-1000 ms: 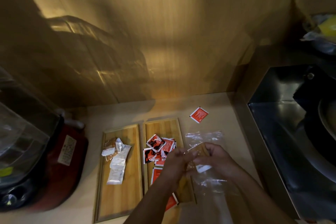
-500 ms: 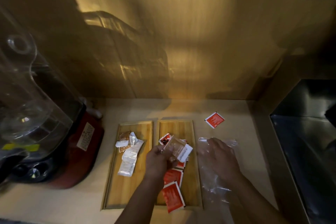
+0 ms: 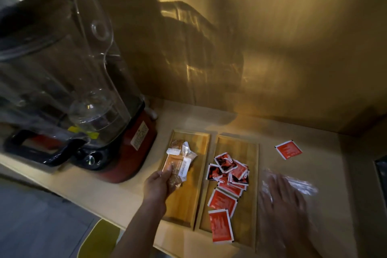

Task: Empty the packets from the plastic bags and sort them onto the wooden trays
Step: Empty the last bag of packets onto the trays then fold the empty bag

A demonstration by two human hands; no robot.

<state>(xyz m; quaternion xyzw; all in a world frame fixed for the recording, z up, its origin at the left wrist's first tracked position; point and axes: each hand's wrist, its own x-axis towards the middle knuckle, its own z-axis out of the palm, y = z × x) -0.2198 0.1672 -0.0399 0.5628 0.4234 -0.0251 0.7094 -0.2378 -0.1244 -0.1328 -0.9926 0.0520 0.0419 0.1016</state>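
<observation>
Two wooden trays lie side by side on the counter. Over the left tray [image 3: 201,138], my left hand [image 3: 160,182] grips a brown-and-white packet [image 3: 180,168], which touches the few pale packets [image 3: 184,151] piled at that tray's far end. The right tray [image 3: 249,146] holds a heap of several red packets [image 3: 229,174], with two more red ones [image 3: 222,213] nearer me. My right hand [image 3: 280,195] lies flat, fingers spread, on a clear plastic bag [image 3: 301,184] right of the trays. One red packet [image 3: 288,149] sits alone on the counter beyond the bag.
A large blender [image 3: 69,94] with a clear jug and red base stands left of the trays, close to the left tray. A wood-panelled wall rises behind. The counter's front edge runs diagonally below my left arm. A dark metal surface [image 3: 381,172] shows at the right edge.
My left hand has carried the brown-and-white packet from the bag leftward, across the right tray to the left tray. My right hand has dropped flat onto the bag. The view swung left.
</observation>
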